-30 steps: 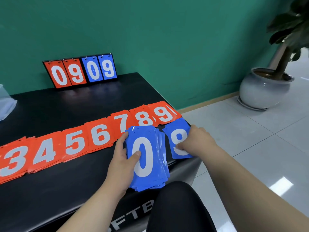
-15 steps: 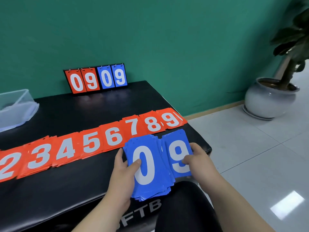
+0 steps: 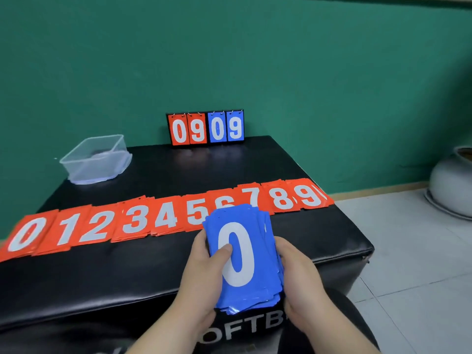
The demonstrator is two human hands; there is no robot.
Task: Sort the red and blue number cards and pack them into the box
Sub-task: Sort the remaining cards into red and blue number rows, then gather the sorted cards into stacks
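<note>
Progress at mid-task. Red cards [image 3: 163,218] lie sorted 0 to 9 in a row from the left edge to the right edge of the black bench [image 3: 229,169]. Your left hand [image 3: 201,272] and right hand [image 3: 298,274] curl round the blue stack [image 3: 240,256], 0 uppermost, above the front edge. Remaining, by appearance: sorting blue, then packing everything. The clear box [image 3: 97,159] at the far left corner shows no cards.

The one head-worn camera is looking forward and down, close over the desk [image 3: 204,169], facing the green wall [image 3: 281,60] behind.
</note>
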